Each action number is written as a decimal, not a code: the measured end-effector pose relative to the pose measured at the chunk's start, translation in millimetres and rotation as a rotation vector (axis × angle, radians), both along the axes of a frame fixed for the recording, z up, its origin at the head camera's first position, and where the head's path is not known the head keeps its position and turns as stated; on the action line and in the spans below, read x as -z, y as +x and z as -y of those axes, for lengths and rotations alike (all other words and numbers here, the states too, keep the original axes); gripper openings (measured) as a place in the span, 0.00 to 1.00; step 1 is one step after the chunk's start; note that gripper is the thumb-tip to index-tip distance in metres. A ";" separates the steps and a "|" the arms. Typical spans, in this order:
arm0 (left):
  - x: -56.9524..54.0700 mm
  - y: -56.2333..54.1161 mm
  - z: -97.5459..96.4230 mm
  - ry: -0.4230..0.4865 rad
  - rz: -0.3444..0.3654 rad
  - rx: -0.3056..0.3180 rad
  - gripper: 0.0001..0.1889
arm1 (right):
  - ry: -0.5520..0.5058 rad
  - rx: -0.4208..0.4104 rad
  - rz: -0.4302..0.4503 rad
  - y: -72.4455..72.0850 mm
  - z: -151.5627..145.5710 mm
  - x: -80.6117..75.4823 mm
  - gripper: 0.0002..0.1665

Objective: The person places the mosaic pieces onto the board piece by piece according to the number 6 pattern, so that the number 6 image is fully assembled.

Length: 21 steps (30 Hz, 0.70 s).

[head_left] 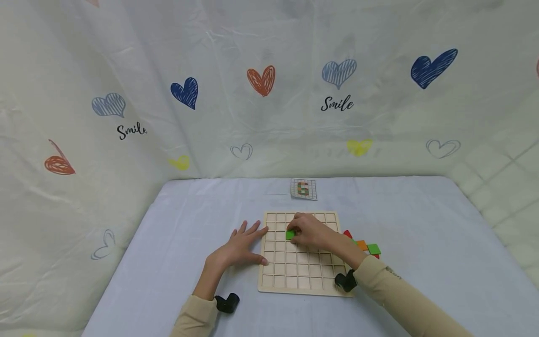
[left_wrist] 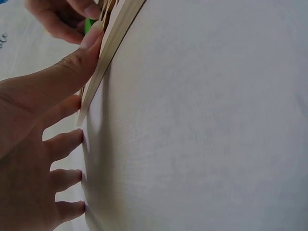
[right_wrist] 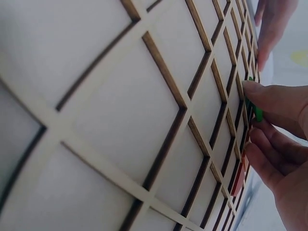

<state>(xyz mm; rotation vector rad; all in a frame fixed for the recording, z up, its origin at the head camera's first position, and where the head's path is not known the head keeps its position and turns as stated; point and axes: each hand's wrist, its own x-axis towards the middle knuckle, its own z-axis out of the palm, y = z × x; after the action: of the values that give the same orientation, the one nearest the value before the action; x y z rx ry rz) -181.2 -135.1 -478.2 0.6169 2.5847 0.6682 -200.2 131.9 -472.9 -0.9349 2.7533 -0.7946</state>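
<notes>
A square wooden grid board (head_left: pixel 280 269) lies on the table. My right hand (head_left: pixel 310 230) reaches over its upper part and pinches a green tile (head_left: pixel 290 235) at a cell left of the middle; thumb and fingertips meet the tile (right_wrist: pixel 259 114) in the right wrist view. Just below those fingers, a red-orange tile (right_wrist: pixel 238 179) sits in the grid, hidden by the hand from the head camera. My left hand (head_left: pixel 241 247) is spread at the board's left side, its thumb and index finger on the edge and the other fingertips on the tabletop.
Several loose red, orange (head_left: pixel 361 245) and green (head_left: pixel 374 249) tiles lie right of the board, partly behind the right forearm. Beyond the board is a small card (head_left: pixel 303 189) with a coloured grid pattern. A white cloth (head_left: pixel 139 281) covers the table, and a heart-print curtain (head_left: pixel 219 56) hangs behind.
</notes>
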 end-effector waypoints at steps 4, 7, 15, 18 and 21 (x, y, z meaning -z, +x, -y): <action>0.0 0.0 -0.1 -0.008 0.001 0.001 0.50 | -0.014 -0.004 0.005 -0.9 -0.7 1.6 0.14; 0.0 0.4 -0.1 -0.005 0.004 0.002 0.50 | -0.021 0.000 0.015 -0.5 -1.0 2.4 0.14; 0.7 0.8 0.0 -0.009 0.006 0.007 0.50 | -0.042 -0.025 -0.004 -0.5 -1.3 3.9 0.12; 0.6 0.7 0.0 -0.008 0.003 0.003 0.50 | -0.056 -0.036 -0.021 -0.3 -1.6 3.6 0.11; 0.2 0.5 -0.4 -0.009 0.004 -0.002 0.50 | -0.069 -0.039 -0.033 0.8 -2.5 2.3 0.11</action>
<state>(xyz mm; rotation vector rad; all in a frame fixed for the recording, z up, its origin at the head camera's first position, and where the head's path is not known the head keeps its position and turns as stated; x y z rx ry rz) -180.7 -134.7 -478.4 0.6097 2.5830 0.6569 -199.4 134.4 -475.2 -1.0206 2.7422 -0.8804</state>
